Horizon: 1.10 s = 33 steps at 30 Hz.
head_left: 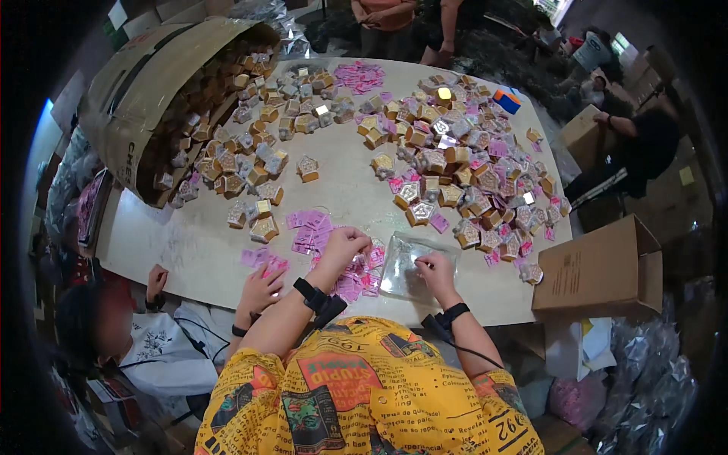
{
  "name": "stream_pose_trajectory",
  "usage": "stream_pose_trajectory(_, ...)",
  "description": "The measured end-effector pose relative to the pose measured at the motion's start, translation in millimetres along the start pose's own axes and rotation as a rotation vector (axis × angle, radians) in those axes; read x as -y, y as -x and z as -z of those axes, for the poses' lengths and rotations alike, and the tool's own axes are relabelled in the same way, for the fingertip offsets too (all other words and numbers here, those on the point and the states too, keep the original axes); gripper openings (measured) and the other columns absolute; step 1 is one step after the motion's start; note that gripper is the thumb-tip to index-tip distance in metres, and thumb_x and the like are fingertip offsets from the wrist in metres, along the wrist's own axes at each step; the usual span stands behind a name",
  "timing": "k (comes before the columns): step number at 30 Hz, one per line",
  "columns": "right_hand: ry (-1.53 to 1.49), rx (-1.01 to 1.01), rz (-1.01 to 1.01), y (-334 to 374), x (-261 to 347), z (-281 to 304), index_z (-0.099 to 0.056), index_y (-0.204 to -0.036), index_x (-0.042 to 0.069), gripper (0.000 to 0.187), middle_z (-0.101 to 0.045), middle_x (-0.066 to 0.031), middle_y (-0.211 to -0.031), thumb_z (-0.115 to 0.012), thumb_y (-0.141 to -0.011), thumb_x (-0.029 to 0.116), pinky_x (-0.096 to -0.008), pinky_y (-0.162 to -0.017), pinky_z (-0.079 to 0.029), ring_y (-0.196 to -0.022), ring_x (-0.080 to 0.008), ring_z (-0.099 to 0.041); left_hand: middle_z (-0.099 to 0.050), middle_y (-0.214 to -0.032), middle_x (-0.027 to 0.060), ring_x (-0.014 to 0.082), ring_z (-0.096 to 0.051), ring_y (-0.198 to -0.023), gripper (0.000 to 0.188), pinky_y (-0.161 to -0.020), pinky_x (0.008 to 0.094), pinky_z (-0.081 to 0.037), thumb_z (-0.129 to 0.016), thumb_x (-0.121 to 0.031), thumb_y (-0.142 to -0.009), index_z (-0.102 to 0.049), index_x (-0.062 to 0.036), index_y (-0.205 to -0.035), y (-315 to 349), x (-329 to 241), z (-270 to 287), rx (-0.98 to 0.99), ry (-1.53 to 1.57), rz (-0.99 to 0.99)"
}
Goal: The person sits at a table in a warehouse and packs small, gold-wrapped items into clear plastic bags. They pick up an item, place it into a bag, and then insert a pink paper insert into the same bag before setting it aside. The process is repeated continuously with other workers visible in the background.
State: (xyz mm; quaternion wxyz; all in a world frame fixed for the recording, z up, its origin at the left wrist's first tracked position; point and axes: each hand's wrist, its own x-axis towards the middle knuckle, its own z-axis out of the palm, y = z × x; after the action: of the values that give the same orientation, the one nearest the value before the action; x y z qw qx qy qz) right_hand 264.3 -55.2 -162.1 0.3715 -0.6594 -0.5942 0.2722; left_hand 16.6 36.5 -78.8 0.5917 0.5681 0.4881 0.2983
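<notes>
My left hand (347, 249) hovers over a loose pile of pink printed cards (350, 287), its fingers closed in a pinch; what lies between them, if anything, is hidden. To its right, a square of shiny clear plastic (398, 279), perhaps bags or a tray, rests on the table. My right hand (437, 274) is over that plastic's right side with thumb and finger pinched together. Whether it grips the plastic or a small item is too small to tell. More pink cards (309, 227) are spread just beyond my left hand.
A co-worker's hand (262, 290) reaches pink cards at my left. A large tipped carton (144, 98) spills gold, clear-wrapped boxes (227, 161) at the left. Another heap of wrapped boxes (455, 174) with cards covers the right. An open cardboard box (591, 269) stands at the right edge.
</notes>
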Motion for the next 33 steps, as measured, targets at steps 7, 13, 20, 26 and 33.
stream_pose_trajectory(7, -0.876, 0.074, -0.641, 1, 5, 15, -0.064, -0.089, 0.004, 0.015, -0.056, 0.001, -0.065, -0.059, -0.087, 0.018, -0.0195, -0.044, -0.035, -0.051, -0.0066, -0.049, -0.063, -0.069, 0.0057, 0.0102, -0.057, -0.063, 0.014, -0.06, 0.024, -0.045, -0.061, -0.011, -0.08, -0.064, 0.0027, -0.079, -2, -13, -11, 0.007, -0.037, 0.014)
stream_pose_trajectory(13, -0.986, 0.02, -0.765, 0, 12, 22, -0.06, -0.086, 0.006, 0.009, -0.052, 0.0022, -0.06, -0.058, -0.087, 0.015, -0.0193, -0.042, -0.033, -0.047, -0.0051, -0.044, -0.064, -0.07, 0.0059, 0.0108, -0.058, -0.065, 0.017, -0.061, 0.0244, -0.045, -0.063, -0.014, -0.079, -0.064, 0.0032, -0.078, -11, 0, -20, 0.127, 0.035, 0.0)
stream_pose_trajectory(20, -0.869, 0.178, -0.919, -3, -6, 24, -0.058, -0.078, 0.002, 0.012, -0.053, -0.0018, -0.058, -0.057, -0.084, 0.012, -0.0208, -0.038, -0.028, -0.044, -0.0073, -0.044, -0.063, -0.068, 0.0066, 0.0111, -0.057, -0.06, 0.017, -0.058, 0.0249, -0.046, -0.063, -0.013, -0.079, -0.062, 0.0041, -0.076, -10, -8, -33, 0.145, 0.078, 0.055)
stream_pose_trajectory(26, -0.829, 0.211, -0.964, -15, 18, 34, -0.055, -0.074, 0.008, 0.016, -0.048, 0.003, -0.056, -0.051, -0.088, 0.013, -0.0215, -0.039, -0.032, -0.043, -0.0053, -0.04, -0.064, -0.07, 0.0061, 0.0107, -0.058, -0.065, 0.018, -0.062, 0.0246, -0.046, -0.063, -0.014, -0.082, -0.063, 0.003, -0.076, -15, -5, -32, 0.152, 0.088, 0.102)
stream_pose_trajectory(33, -0.902, 0.151, -0.487, -32, 69, 32, -0.063, -0.089, 0.001, 0.012, -0.057, -0.0006, -0.067, -0.058, -0.086, 0.012, -0.0207, -0.047, -0.04, -0.051, -0.0071, -0.049, -0.064, -0.075, 0.0052, 0.0114, -0.058, -0.07, 0.016, -0.066, 0.0256, -0.046, -0.062, -0.017, -0.083, -0.063, -0.0004, -0.082, -18, -12, -32, 0.185, 0.105, 0.102)
